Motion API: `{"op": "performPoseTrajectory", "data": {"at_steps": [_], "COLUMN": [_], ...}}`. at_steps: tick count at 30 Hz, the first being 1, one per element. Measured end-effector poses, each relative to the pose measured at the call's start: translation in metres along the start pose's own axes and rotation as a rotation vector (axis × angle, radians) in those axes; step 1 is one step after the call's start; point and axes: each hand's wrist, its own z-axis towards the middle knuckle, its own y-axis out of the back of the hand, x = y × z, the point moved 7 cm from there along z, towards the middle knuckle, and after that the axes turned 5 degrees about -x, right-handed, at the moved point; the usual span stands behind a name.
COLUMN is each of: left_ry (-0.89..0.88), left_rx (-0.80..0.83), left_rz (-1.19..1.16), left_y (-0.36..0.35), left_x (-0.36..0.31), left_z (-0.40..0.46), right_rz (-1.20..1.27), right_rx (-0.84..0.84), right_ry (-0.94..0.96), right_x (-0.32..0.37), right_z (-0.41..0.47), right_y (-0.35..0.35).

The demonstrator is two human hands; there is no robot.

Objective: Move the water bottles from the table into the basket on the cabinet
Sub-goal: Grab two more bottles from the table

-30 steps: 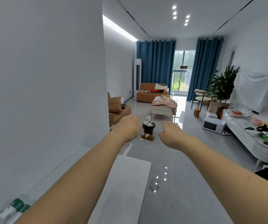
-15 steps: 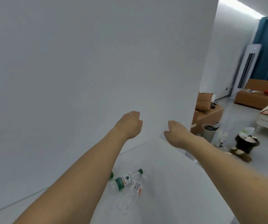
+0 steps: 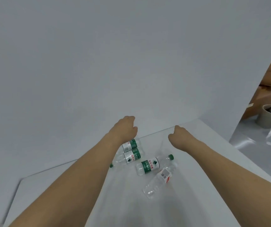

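Several clear plastic water bottles lie on their sides on the white table point(image 3: 205, 202). Two green-labelled bottles point(image 3: 131, 151) lie side by side, partly hidden under my left forearm. A third green-labelled bottle point(image 3: 154, 164) with a green cap lies in the middle. A bottle with a red and white label point(image 3: 161, 179) lies nearest me. My left hand point(image 3: 125, 128) hovers above the far pair with fingers curled down, holding nothing. My right hand point(image 3: 179, 136) hangs to the right of the bottles, fingers curled, also holding nothing. The basket and cabinet are out of sight.
A plain white wall point(image 3: 98, 63) rises just behind the table. At the far right, past the table's edge, stand brown cardboard boxes point(image 3: 269, 89) and a grey bin point(image 3: 269, 118) on the glossy floor.
The view has swung left and down from the living room to the table. The bottles have come into full view below my hands, which have dropped closer to them.
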Motion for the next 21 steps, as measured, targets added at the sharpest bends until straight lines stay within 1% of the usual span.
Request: {"op": "performPoseTrajectory", "data": {"at_steps": [3,5,8,10,13,15,19,21], "left_ry": [-0.007,0.003,0.022,0.034,0.021,0.026,0.077,0.085], "left_rx": [0.168,0.277,0.382,0.433,0.500,0.453,0.169,0.119], "left_rz": [-0.012,-0.018,-0.006,0.016,0.068,0.087,0.080,0.052], "left_y": [-0.077,-0.135,-0.216,-0.258,-0.314,-0.337,-0.348,-0.345], "left_x": [-0.001,0.002,0.010,0.016,0.026,0.038,0.050,0.049], "left_z": [0.031,0.047,0.060,0.066,0.068,0.064,0.058,0.059], "right_rz": [0.124,0.246,0.461,0.564,0.598,0.674,0.791,0.786], "right_rx": [0.041,0.099,0.185,0.179,0.106,0.106,0.096,0.057], "right_ry": [-0.227,-0.383,-0.597,-0.679,-0.721,-0.742,-0.826,-0.835], "right_x": [-0.070,-0.113,-0.160,-0.178,-0.200,-0.205,-0.206,-0.208], "right_z": [0.026,0.038,0.051,0.061,0.083,0.091,0.099,0.102], "right_y": [-0.040,-0.075,-0.135,-0.170,-0.217,-0.244,-0.272,-0.275]}}
